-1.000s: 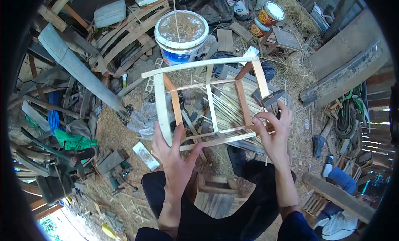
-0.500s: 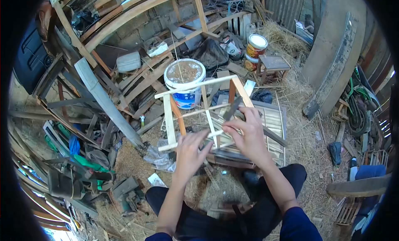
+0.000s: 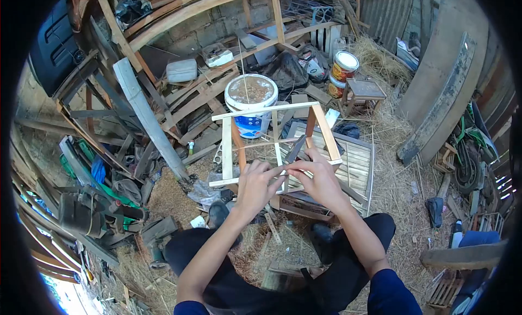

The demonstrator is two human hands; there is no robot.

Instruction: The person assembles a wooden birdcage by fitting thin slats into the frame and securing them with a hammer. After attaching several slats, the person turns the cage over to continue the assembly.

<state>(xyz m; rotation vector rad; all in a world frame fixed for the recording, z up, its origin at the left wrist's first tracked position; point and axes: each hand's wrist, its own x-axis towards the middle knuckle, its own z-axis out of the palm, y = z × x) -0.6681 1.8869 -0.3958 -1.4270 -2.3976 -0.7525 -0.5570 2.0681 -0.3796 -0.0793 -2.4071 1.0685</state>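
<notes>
A light wooden frame (image 3: 227, 152), with cross slats and reddish-brown legs, stands before me. My left hand (image 3: 255, 185) lies over its front rail, thumb and fingers drawn together near the middle. Fingertips of my right hand (image 3: 318, 182) meet those of the left there, pinching; whatever small thing is between them is hidden. Through my right hand runs a dark tool that looks like a hammer (image 3: 295, 150), its head above the rail and its handle (image 3: 352, 192) sticking out at lower right. Underneath the frame sits a slatted wooden panel (image 3: 356, 168).
Behind the frame stands a white bucket (image 3: 252, 100) with a sawdust-like top. Stacked paint tins (image 3: 343, 70) and a small stool (image 3: 365, 92) are farther right. A grey plank (image 3: 149, 119) leans at left. Straw and wood scraps cover the ground.
My left hand has closed in toward the right, so the fingertips of both hands now meet at the rail. The camera view has shifted slightly.
</notes>
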